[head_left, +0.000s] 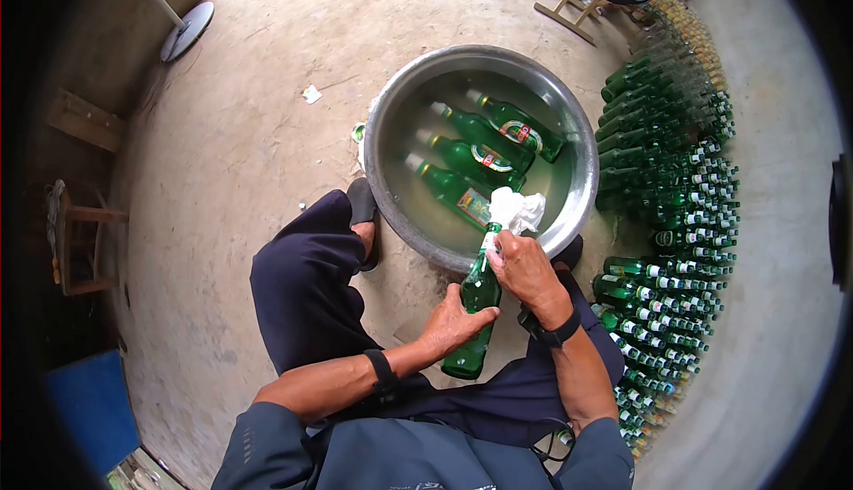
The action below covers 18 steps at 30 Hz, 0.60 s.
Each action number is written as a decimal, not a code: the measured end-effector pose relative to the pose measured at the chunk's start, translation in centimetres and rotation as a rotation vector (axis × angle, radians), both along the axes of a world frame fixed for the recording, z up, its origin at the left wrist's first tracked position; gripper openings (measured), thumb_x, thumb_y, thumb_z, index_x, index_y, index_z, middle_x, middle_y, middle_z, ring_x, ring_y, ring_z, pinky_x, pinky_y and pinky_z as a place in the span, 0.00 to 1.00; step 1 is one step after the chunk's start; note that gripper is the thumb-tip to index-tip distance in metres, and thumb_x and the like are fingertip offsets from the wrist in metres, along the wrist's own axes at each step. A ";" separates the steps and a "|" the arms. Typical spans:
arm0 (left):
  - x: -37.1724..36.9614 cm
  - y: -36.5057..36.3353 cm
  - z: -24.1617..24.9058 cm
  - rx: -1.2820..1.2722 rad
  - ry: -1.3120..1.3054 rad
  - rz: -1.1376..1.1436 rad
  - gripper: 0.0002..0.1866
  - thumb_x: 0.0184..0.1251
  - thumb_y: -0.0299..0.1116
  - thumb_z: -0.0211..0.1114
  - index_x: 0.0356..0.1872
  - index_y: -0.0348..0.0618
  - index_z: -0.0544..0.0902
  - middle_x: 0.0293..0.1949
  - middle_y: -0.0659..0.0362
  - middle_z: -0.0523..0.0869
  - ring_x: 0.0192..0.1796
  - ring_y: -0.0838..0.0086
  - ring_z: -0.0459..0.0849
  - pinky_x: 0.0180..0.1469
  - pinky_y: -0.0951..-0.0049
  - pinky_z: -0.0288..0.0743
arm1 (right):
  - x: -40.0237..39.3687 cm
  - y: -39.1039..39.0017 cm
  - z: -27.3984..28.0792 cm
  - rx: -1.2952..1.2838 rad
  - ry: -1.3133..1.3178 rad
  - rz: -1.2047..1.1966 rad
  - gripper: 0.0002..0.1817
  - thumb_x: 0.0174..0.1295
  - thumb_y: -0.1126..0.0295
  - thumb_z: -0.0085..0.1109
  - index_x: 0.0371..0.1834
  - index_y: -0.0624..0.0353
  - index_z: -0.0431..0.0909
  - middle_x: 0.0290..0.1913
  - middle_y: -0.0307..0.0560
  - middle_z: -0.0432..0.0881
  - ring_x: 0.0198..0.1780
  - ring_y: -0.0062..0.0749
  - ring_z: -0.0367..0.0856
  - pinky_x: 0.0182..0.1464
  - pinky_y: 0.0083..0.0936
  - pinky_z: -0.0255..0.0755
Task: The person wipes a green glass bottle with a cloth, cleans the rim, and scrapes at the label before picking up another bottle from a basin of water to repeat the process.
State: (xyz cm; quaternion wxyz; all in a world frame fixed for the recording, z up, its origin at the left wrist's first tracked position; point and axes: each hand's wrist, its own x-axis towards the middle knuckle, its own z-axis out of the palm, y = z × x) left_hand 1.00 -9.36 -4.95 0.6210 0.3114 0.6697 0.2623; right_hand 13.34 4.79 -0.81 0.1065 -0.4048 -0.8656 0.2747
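Bare, pale brown floor (213, 223) is shown across the left and centre of the frame, bounded at the right by a grey wall (782, 223). A wide metal basin (380, 183) is positioned on the floor just above the centre, partly filled with cloudy water, in which four green bottles (480, 139) are laid at a slant. A fifth green bottle (481, 290) is held at lower centre, over the wearer's lap, with its neck directed up toward the basin rim. Its body is gripped by the left hand (451, 321), thumb extended across the glass; its neck is grasped by the right hand (526, 270), fingers closed. A white cloth (517, 209) is located at the mouth of the held bottle. Rows of green bottles (653, 290) are stacked along the wall. A stool (89, 215) is placed at the left edge.
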 end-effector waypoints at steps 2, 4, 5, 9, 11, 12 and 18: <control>0.1 -0.1 0.1 0.012 0.020 -0.010 0.42 0.55 0.60 0.74 0.54 0.32 0.68 0.43 0.34 0.85 0.48 0.44 0.88 0.51 0.52 0.81 | 0.1 -0.1 0.0 -0.009 -0.039 -0.017 0.07 0.65 0.74 0.63 0.38 0.67 0.76 0.30 0.65 0.84 0.36 0.64 0.85 0.39 0.52 0.77; 0.1 0.0 0.2 0.002 -0.004 0.011 0.42 0.56 0.60 0.74 0.53 0.31 0.68 0.43 0.34 0.86 0.48 0.45 0.89 0.51 0.53 0.81 | 0.2 0.3 -0.7 -0.013 -0.033 -0.020 0.07 0.65 0.75 0.63 0.38 0.67 0.76 0.30 0.65 0.84 0.36 0.63 0.85 0.39 0.52 0.77; 0.1 0.0 0.2 0.004 -0.004 0.009 0.42 0.56 0.60 0.74 0.53 0.31 0.68 0.43 0.34 0.86 0.48 0.45 0.89 0.51 0.53 0.81 | 0.3 0.5 -1.0 -0.017 -0.027 -0.019 0.06 0.65 0.75 0.63 0.38 0.67 0.76 0.30 0.65 0.84 0.36 0.63 0.85 0.39 0.52 0.77; -0.2 0.3 0.6 -0.002 -0.010 0.017 0.41 0.55 0.59 0.74 0.53 0.31 0.69 0.43 0.34 0.86 0.47 0.45 0.89 0.51 0.53 0.81 | 0.4 0.6 -1.3 -0.005 -0.019 -0.006 0.06 0.66 0.76 0.62 0.38 0.67 0.76 0.31 0.65 0.84 0.36 0.63 0.85 0.39 0.51 0.77; -0.1 0.2 0.6 0.002 -0.010 0.014 0.41 0.55 0.59 0.74 0.53 0.31 0.69 0.43 0.34 0.86 0.47 0.45 0.89 0.51 0.53 0.81 | 0.5 0.4 -1.3 0.012 -0.006 -0.016 0.06 0.66 0.76 0.62 0.37 0.67 0.76 0.31 0.65 0.84 0.36 0.63 0.84 0.38 0.52 0.76; 0.0 0.1 0.2 0.006 -0.014 0.014 0.41 0.55 0.59 0.74 0.53 0.31 0.69 0.43 0.34 0.86 0.47 0.45 0.89 0.51 0.53 0.81 | 0.5 0.3 -1.2 0.012 -0.006 -0.016 0.06 0.66 0.76 0.62 0.37 0.67 0.76 0.31 0.65 0.84 0.36 0.63 0.84 0.38 0.52 0.76; -0.1 0.0 0.0 0.009 -0.014 -0.008 0.42 0.55 0.59 0.74 0.53 0.31 0.68 0.44 0.34 0.86 0.49 0.44 0.88 0.52 0.53 0.81 | 0.5 -0.6 0.8 0.053 -0.110 0.009 0.06 0.62 0.73 0.66 0.37 0.62 0.79 0.32 0.58 0.84 0.37 0.59 0.85 0.38 0.50 0.76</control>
